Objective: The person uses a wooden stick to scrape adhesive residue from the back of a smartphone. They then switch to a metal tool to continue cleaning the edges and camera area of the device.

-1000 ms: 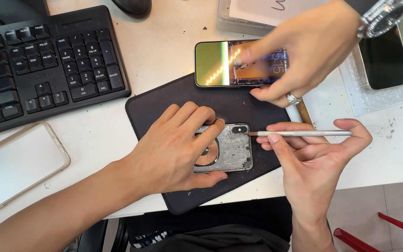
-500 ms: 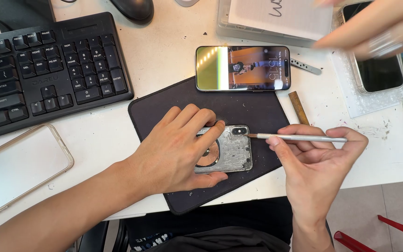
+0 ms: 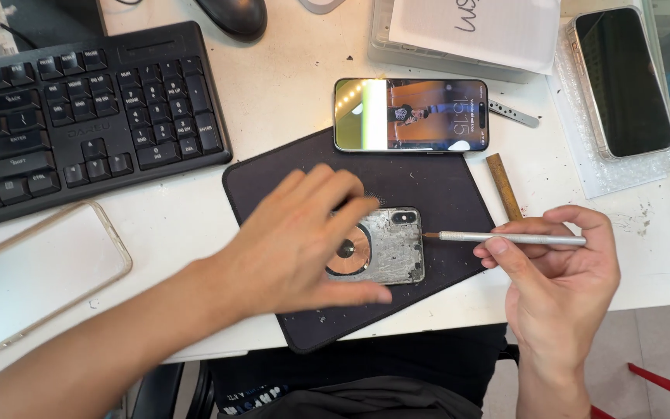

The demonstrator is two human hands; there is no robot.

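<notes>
Two hands: left hand [image 3: 304, 237] spread over stripped phone [image 3: 385, 247], right hand [image 3: 556, 271] pinching silver tool [image 3: 505, 238] beside bubble-wrap packet [image 3: 583, 167].

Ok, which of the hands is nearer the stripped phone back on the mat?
Left. The left hand lies over the stripped phone back, covering its left part. The right hand is off to its right, holding a thin silver tool whose tip reaches the phone's edge.

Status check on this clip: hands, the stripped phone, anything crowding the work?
Left hand spread over stripped phone back on dark mat. Right hand grips silver pick tool, tip at phone's edge. Lit phone and brown stick nearby, not blocking.
</notes>
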